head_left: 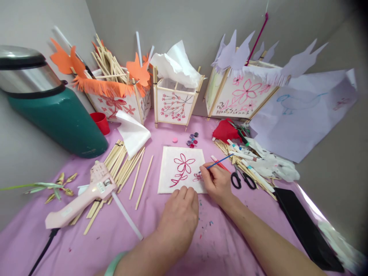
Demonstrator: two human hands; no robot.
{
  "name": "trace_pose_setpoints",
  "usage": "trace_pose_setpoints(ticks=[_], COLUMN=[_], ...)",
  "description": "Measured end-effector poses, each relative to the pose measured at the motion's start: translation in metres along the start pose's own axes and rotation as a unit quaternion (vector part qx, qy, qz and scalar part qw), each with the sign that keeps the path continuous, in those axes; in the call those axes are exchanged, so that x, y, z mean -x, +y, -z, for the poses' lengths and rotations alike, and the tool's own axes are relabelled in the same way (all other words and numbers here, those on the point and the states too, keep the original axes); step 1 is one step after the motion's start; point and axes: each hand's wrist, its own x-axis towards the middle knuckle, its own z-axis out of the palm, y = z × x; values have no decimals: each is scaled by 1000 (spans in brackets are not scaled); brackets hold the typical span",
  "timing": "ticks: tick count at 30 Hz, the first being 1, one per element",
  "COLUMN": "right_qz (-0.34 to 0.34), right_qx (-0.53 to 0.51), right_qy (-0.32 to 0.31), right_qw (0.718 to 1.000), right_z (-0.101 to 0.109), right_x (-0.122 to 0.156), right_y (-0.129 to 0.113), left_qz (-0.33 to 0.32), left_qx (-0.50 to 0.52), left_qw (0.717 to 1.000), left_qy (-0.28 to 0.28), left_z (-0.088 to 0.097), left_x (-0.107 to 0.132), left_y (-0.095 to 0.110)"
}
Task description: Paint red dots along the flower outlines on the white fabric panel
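Note:
A white square paper panel [175, 180] with a red flower painted on it lies on the pink table cover [69, 237]. My right hand [216, 183] is closed on a thin blue paintbrush [220, 161], its tip at a small red flower near the panel's right edge. My left hand [179, 216] rests curled on the table, fingertips pressing the panel's near edge.
A pink glue gun [83, 195] lies on wooden sticks [120, 165] at left. Three paper lanterns [176, 101] stand at the back, beside a green bin [54, 111]. Small paint pots [192, 140], black scissors [243, 179], markers [247, 157] and a black tray [304, 226] are at right.

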Motion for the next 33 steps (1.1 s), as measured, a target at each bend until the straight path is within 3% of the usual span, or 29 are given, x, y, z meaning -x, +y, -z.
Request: trace_pose_setpoints(ticks=[23, 33], right_qz=[4, 10], right_qx=[17, 14], right_qy=[31, 13], right_qw=[999, 1000], right_z=[12, 7], right_x=[-1, 0], right_y=[2, 2], left_qz=[-3, -3], left_qx=[4, 7], left_qw=[1000, 1000], left_qy=[2, -8], left_z=[-2, -1], left_x=[2, 1], left_y=[-1, -1])
